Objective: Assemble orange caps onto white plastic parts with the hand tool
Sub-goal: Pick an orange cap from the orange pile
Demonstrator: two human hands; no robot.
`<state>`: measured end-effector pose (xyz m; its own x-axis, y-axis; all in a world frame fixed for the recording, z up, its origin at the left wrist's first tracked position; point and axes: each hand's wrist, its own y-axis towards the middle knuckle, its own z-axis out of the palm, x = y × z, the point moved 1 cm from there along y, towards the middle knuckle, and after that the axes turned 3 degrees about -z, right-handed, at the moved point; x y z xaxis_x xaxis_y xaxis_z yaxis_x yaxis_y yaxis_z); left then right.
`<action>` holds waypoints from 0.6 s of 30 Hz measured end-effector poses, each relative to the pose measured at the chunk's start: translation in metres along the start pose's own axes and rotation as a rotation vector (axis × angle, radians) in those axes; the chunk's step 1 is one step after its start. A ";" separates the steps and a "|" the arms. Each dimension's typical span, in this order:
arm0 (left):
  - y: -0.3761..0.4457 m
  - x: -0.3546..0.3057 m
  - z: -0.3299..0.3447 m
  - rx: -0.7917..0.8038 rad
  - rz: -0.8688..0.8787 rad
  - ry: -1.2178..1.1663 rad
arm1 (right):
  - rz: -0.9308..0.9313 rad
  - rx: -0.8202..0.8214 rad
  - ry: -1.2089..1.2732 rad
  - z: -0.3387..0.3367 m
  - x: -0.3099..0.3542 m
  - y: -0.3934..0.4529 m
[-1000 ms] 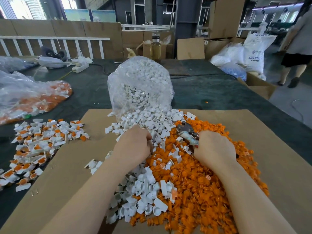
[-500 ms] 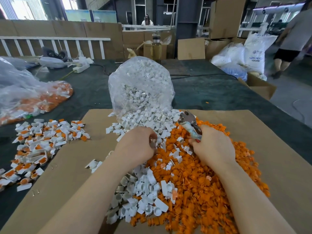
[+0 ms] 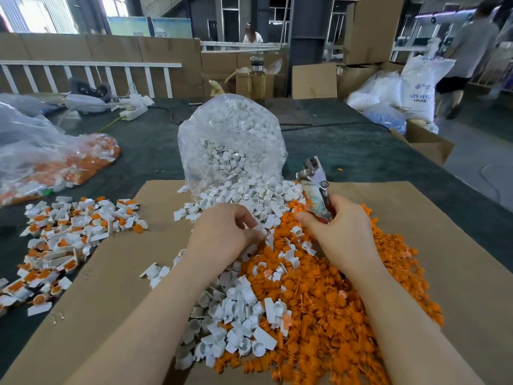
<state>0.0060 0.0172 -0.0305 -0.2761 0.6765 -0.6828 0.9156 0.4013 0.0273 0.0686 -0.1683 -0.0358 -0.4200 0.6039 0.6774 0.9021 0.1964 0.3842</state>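
A heap of orange caps (image 3: 330, 304) and loose white plastic parts (image 3: 236, 307) lies on a cardboard sheet (image 3: 116, 309) in front of me. My right hand (image 3: 341, 234) grips the handles of a metal hand tool (image 3: 315, 184), whose jaws point up and away over the heap. My left hand (image 3: 224, 234) is beside it, its fingers curled and pinching a small white part (image 3: 259, 228) just above the pile.
An open clear bag of white parts (image 3: 230, 145) stands behind the heap. A pile of assembled white-and-orange pieces (image 3: 66, 237) lies left, with another bag (image 3: 41, 159) beyond. Dark table (image 3: 361, 154), boxes and sacks at right; people walk in the background.
My right hand has lifted the tool up out of the heap, jaws now raised. My left hand has come up from the pile with a white part in its fingertips.
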 end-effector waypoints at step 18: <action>-0.016 -0.024 0.018 -0.121 -0.107 -0.707 | -0.136 -0.042 0.213 0.007 0.013 -0.008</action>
<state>0.0032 -0.0163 -0.0276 -0.0697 0.0849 -0.9939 0.8438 0.5365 -0.0133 0.0568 -0.1563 -0.0345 -0.5527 0.3967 0.7329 0.8328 0.2301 0.5035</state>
